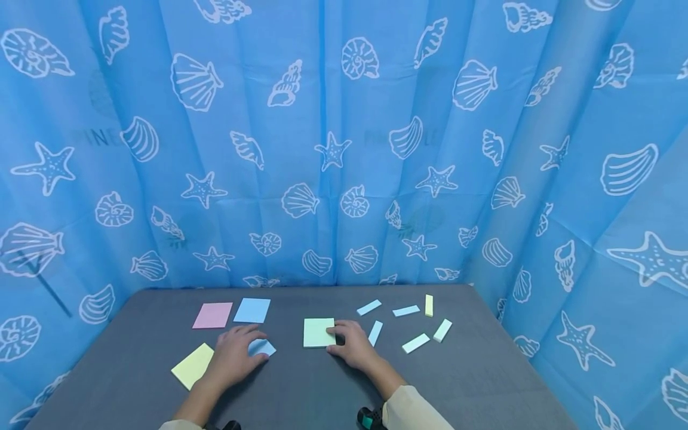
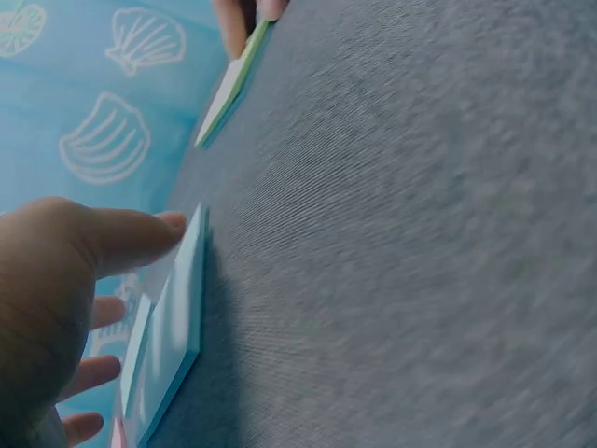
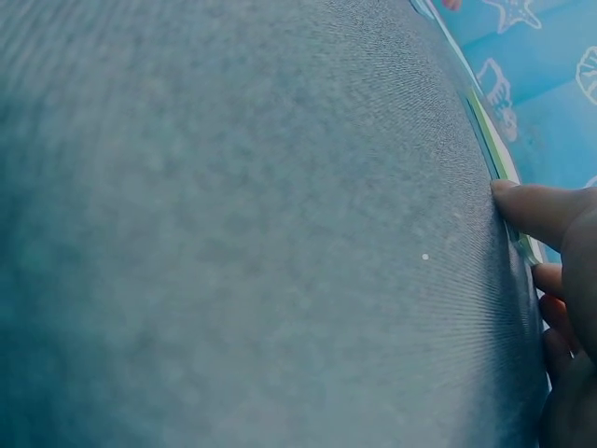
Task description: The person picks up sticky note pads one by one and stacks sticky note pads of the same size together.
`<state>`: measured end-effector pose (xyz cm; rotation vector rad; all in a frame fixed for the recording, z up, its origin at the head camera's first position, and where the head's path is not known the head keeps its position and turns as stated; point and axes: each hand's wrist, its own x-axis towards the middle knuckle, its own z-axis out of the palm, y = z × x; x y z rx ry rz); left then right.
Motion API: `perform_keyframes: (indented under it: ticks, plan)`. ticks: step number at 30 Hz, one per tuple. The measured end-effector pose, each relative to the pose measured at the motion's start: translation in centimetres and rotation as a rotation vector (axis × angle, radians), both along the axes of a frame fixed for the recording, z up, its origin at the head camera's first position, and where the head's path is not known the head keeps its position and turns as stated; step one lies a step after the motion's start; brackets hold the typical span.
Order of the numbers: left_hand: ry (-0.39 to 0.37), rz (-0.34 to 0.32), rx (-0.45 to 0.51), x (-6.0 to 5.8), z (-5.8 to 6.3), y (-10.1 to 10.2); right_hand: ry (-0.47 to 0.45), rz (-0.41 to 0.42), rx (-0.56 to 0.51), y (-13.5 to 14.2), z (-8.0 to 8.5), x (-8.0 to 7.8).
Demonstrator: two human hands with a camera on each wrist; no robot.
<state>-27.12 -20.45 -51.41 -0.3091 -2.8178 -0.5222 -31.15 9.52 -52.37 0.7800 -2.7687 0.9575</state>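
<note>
My right hand (image 1: pixel 352 345) pinches the right side of a square pale green sticky-note pad (image 1: pixel 317 332), thumb on the near edge and fingers farther back. In the right wrist view the thumb (image 3: pixel 534 210) sits against the green pad (image 3: pixel 492 140). My left hand (image 1: pixel 235 356) is over a blue sticky-note pad (image 1: pixel 261 347) and hides part of it. The left wrist view has the left thumb (image 2: pixel 135 238) right by the blue pad's (image 2: pixel 182 299) edge, its other fingers spread apart.
Behind the left hand lie a pink pad (image 1: pixel 212 315) and another blue pad (image 1: pixel 252 310). A yellow pad (image 1: pixel 193 365) lies left of it. Right of the right hand are several narrow strip pads, blue (image 1: pixel 405 311), yellow (image 1: pixel 429 305) and green (image 1: pixel 416 343). A shell-print curtain (image 1: pixel 333 179) borders the grey table (image 1: pixel 457 394).
</note>
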Motion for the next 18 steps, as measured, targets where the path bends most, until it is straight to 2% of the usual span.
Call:
perform_keyframes:
  ticks: [8, 18]
  plan:
    - [-0.054, 0.009, 0.007, -0.1, -0.4, -1.0, -0.001, -0.004, 0.006, 0.0, -0.1, 0.1]
    - [-0.083, 0.008, 0.002, 0.6, -0.3, -1.0, 0.004, -0.003, -0.003, 0.0, -0.1, 0.1]
